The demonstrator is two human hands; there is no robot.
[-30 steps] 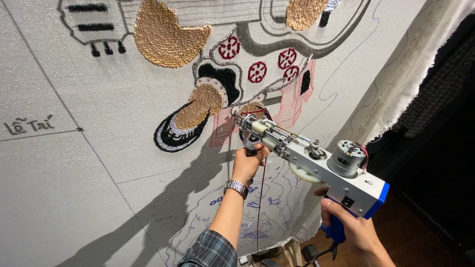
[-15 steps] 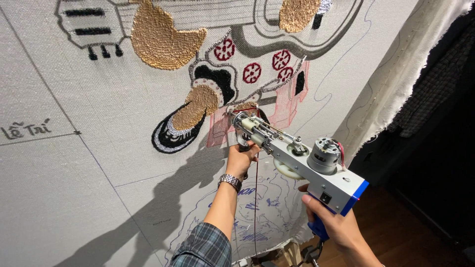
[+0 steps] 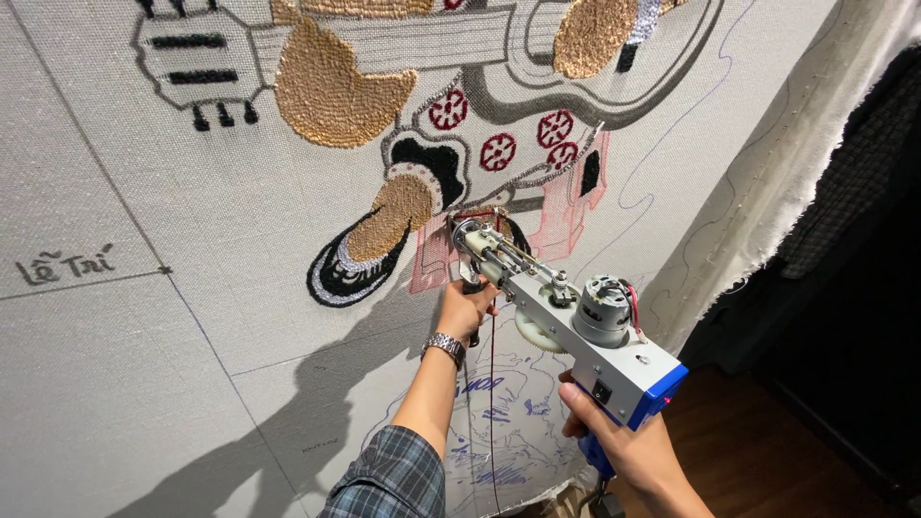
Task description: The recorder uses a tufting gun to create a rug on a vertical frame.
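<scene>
Since the earlier frames the tufting gun (image 3: 566, 321) has slid a little down and to the left along the cloth, and both hands have gone with it, keeping the same grips.

Head view: the tufting gun lies slantwise between the two hands, its needle end far and left against the cloth, its blue-edged rear end near and right. The left hand (image 3: 466, 309) sits under the front of the gun, fingers closed around the dark front handle just below the needle end. The right hand (image 3: 624, 446) is wrapped around the blue rear grip, thumb laid against the grey housing beside a small black switch. A grey motor with red wires stands on top of the gun's body, and a dark red yarn (image 3: 493, 403) hangs straight down below the front.

The left arm reaches up and forward, nearly straight, with a metal wristwatch (image 3: 446, 345) at the wrist and a plaid sleeve (image 3: 389, 480) at the elbow. The right wrist is bent upward, close to the camera.

The white backing cloth (image 3: 144, 384) stands stretched upright and fills the left and far side. It carries tufted patches in gold, black, red and pink, plus blue drawn outlines lower down. At the right the cloth's frayed edge (image 3: 767, 192) gives way to a dark space with a wooden floor (image 3: 758, 432).
</scene>
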